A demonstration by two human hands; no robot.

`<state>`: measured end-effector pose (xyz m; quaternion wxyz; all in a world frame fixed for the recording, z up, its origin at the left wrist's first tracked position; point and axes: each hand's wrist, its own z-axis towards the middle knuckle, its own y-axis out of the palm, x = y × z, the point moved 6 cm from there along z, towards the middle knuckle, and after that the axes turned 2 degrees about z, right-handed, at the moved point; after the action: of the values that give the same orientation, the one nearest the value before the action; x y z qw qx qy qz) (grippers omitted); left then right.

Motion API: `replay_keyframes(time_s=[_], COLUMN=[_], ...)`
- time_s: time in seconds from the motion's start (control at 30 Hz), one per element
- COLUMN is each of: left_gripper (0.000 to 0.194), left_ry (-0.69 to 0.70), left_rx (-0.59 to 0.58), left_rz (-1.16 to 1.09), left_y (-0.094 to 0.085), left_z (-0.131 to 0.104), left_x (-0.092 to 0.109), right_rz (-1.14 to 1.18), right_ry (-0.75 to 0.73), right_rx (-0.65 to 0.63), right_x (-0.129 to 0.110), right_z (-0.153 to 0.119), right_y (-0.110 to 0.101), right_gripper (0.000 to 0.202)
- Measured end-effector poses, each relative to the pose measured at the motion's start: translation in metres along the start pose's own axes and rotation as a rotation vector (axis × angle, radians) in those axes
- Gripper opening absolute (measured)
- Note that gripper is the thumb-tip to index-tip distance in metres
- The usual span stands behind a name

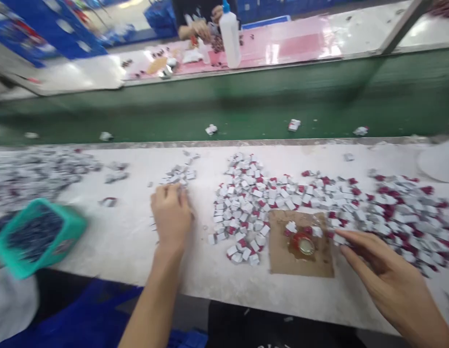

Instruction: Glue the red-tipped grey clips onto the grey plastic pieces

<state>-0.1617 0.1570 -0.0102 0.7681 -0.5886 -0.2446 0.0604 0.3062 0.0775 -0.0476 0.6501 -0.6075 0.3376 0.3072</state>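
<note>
My right hand pinches a small white block between thumb and forefinger, at the right edge of a brown cardboard square. On the cardboard sits a small round cap ringed by red and a brown wet stain, with a few white and dark-red pieces beside it. My left hand rests on the white table, its curled fingers at a small heap of grey-white pieces. Its fingertips are hidden, so what they hold does not show. Between the hands spreads a pile of white blocks with dark-red parts.
A teal basket of dark small parts stands at the left, near more grey pieces. Beyond the table runs a green belt carrying a few white pieces. Across it, a person's hands work near a white bottle.
</note>
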Motion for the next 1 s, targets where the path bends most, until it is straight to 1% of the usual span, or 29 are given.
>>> replay_keyframes(time_s=[0.07, 0.13, 0.23, 0.3, 0.43, 0.53, 0.67, 0.83, 0.93, 1.0], left_gripper=[0.013, 0.008, 0.013, 0.015, 0.019, 0.021, 0.021, 0.016, 0.018, 0.023], left_ry=[-0.004, -0.017, -0.021, -0.018, -0.055, -0.081, -0.059, -0.018, -0.096, -0.141], left_rx=[0.006, 0.023, 0.049, 0.057, 0.002, -0.054, -0.086, -0.124, -0.175, -0.189], left_rz=[-0.029, -0.061, -0.081, -0.091, -0.114, -0.112, -0.105, -0.080, -0.093, -0.107], left_y=[0.004, 0.007, 0.009, 0.008, 0.003, -0.002, -0.011, -0.015, -0.011, -0.009], left_z=[0.003, 0.006, 0.005, 0.002, -0.013, -0.028, -0.048, -0.060, -0.064, -0.066], left_x=[0.002, 0.002, 0.000, 0.000, 0.002, 0.005, 0.007, 0.004, -0.003, -0.006], right_rz=[0.020, 0.062, 0.176, 0.279, 0.404, 0.391, 0.315, 0.209, 0.209, 0.215], right_ry=[0.026, 0.056, 0.104, 0.138, 0.155, 0.123, 0.096, 0.008, 0.009, 0.021], right_rx=[0.013, 0.055, 0.093, 0.082, 0.031, 0.014, -0.029, -0.056, -0.051, -0.045], right_x=[-0.016, -0.027, -0.036, -0.040, -0.051, -0.059, -0.063, -0.063, -0.058, -0.056], right_z=[0.005, 0.007, 0.006, 0.005, 0.005, 0.004, -0.001, -0.006, -0.009, -0.011], right_y=[-0.003, -0.006, -0.007, -0.004, 0.003, 0.007, 0.011, 0.014, 0.015, 0.016], right_gripper=[0.029, 0.025, 0.023, 0.021, 0.017, 0.015, 0.015, 0.021, 0.022, 0.021])
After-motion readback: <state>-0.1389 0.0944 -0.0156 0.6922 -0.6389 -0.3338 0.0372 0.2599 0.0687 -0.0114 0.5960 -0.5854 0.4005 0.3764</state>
